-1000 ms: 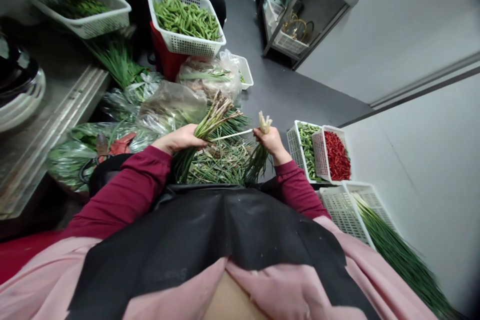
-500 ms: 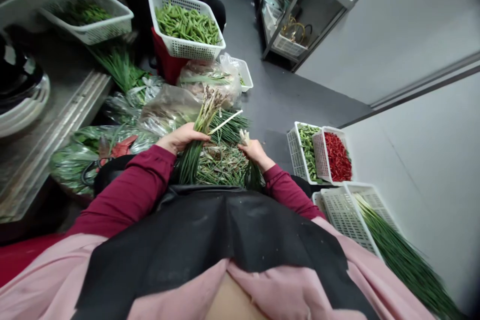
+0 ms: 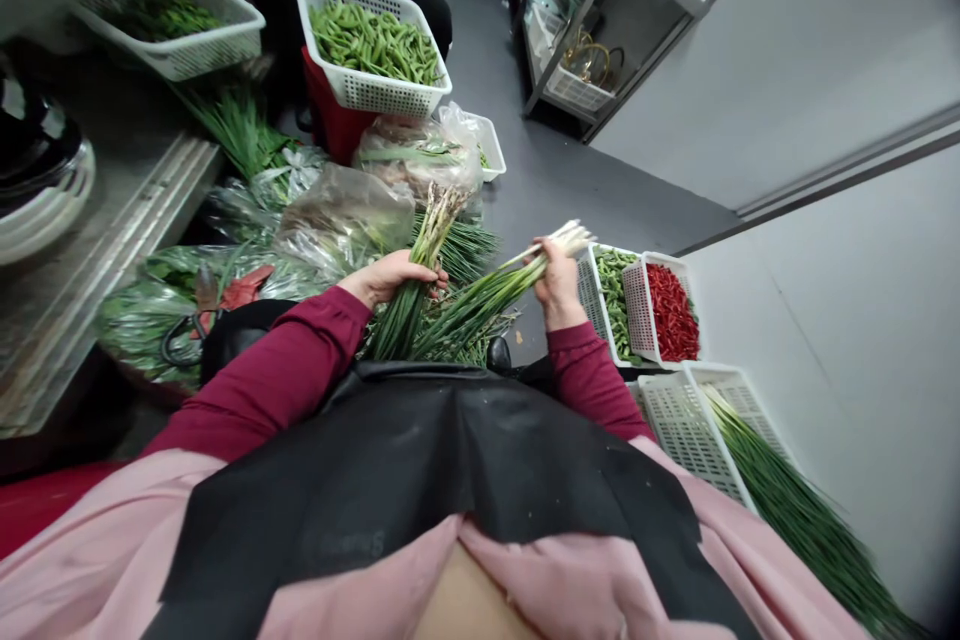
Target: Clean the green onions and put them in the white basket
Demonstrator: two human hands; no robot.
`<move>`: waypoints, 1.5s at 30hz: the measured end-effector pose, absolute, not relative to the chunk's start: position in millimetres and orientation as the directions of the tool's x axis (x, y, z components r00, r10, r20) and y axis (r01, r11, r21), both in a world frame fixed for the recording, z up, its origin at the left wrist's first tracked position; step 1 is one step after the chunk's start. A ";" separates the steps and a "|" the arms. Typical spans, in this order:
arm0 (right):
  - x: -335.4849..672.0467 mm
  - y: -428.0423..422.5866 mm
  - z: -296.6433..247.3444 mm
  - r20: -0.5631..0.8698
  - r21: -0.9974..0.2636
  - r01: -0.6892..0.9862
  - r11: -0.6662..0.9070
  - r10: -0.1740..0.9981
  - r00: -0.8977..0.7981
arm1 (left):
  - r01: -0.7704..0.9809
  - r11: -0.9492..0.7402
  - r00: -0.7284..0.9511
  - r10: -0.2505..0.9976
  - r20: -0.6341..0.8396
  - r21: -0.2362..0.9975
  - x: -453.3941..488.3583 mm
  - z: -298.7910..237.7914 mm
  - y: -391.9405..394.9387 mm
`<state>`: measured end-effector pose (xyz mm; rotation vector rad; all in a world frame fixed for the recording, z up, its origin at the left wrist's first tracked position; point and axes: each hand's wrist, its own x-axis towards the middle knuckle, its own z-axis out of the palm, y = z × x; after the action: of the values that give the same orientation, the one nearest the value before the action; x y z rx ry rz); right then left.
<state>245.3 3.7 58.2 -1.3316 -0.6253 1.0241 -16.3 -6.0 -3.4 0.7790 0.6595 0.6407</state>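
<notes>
Raised and swung outward since the last head frame, my right grip [image 3: 556, 278] clasps white-ended scallions [image 3: 506, 287], greens trailing toward brown-tipped scallions [image 3: 431, 235] closed in my left grip [image 3: 396, 274]. Stalk-sorting, I judge; next calls for keeping both apart.

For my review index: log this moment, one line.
left hand: holds brown-ended bunch; right hand: holds white-ended bunch; nearby: red peppers

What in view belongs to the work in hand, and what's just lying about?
In the work:
- Brown-ended green stalk bunch, in left hand
- White-ended green stalk bunch, in right hand

Apparently lying about:
- Red chillies in white perforated plastic basket
- Long green pods
</notes>
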 end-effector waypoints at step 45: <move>179.7 -37.9 10.7 -0.231 -0.968 0.123 -0.219 0.969 -0.093 | -0.173 0.314 0.410 0.885 -0.222 0.934 9.5 -7.1 -12.3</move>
<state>179.7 -37.9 10.7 -1.4103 -1.2574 1.4038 9.5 -12.3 -7.1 1.0017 0.8764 0.8289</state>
